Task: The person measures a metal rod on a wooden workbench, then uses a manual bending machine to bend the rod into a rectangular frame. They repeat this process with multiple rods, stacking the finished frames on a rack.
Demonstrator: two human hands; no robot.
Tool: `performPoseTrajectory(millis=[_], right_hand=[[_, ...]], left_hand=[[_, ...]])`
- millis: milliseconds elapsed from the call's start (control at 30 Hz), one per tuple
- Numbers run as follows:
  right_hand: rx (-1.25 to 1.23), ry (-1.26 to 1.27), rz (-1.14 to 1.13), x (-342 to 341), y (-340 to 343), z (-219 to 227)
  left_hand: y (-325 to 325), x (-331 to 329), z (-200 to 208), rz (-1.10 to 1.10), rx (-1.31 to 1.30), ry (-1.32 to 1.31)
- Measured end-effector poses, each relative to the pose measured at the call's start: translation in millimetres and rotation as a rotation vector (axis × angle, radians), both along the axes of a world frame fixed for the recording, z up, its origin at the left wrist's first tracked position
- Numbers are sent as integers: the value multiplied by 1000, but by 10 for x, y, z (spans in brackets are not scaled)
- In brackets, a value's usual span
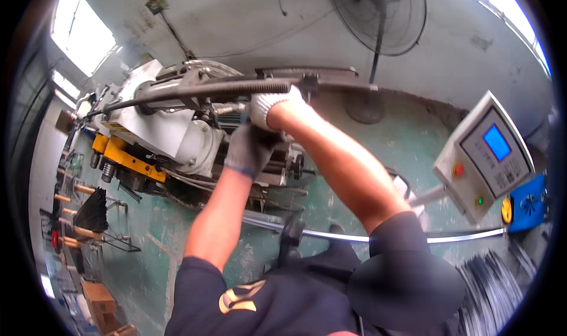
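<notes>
A long, dark metal threaded rod (242,88) runs along the top of the machine, its thread finely ridged toward the end nearest the hands, its farther stretch smooth. The right hand (274,106), in a ribbed white knit glove (263,104), is at that end, overlapping it in view; its fingers are hidden, so whether they grip or merely touch cannot be told. Just below, the left hand (251,148), in a smoother-looking grey glove (242,153), reaches in among the machine's parts; its fingertips are blurred and covered, so how far it is open cannot be told either. Around them stand a boxy, pale painted housing (155,134), a round flange (205,147) and an orange-yellow metal bracket (133,157). A shiny metal strip (339,237) crosses above the worn green floor (407,132). To the right, an angular pale control box (479,164) is tilted.
</notes>
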State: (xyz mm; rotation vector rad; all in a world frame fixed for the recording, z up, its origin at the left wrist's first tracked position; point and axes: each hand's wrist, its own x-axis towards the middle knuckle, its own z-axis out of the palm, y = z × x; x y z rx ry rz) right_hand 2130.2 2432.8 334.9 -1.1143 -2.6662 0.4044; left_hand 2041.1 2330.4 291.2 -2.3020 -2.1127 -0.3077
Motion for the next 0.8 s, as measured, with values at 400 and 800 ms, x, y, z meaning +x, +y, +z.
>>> performPoseTrajectory(millis=[400, 800], right_hand=[[-225, 187, 74, -245, 140, -111], [-134, 162, 3, -173, 3, -65]], left_hand=[[-1299, -3, -1240, 370, -20, -275], [-1324, 196, -1280, 642, 19, -135]])
